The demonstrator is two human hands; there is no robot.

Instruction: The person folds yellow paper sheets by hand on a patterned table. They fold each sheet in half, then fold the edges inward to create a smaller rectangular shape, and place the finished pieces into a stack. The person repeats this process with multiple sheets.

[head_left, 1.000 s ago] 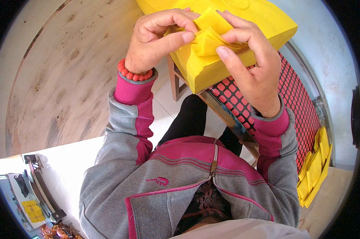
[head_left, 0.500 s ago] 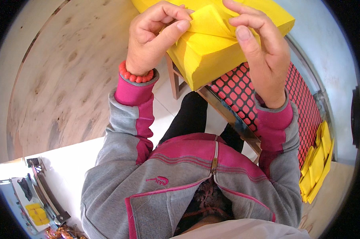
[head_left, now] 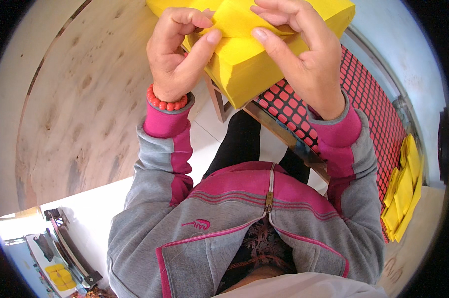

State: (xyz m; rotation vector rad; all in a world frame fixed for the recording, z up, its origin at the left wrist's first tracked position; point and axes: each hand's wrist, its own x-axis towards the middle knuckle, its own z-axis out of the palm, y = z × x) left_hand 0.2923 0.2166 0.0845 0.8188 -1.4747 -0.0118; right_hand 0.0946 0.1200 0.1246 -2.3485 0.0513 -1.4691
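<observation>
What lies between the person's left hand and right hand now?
Folded yellow material lies between the left hand and right hand, as the head view shows.

Bare hands, two: left hand [head_left: 177,59], one; right hand [head_left: 311,54], one.
Box-shaped yellow fabric body [head_left: 257,74], one.
Folded yellow fabric flap [head_left: 242,21], one.
Red round-bead bracelet [head_left: 167,105], one.
Grey-and-magenta zipped jacket [head_left: 224,208], one.
Black-clad legs [head_left: 240,141], two.
Red surface with black lattice [head_left: 371,94], one.
Pale knotted wooden panel [head_left: 75,109], one.
Flat yellow folded pieces [head_left: 403,198], one pile, several; overlap prevents an exact count.
</observation>
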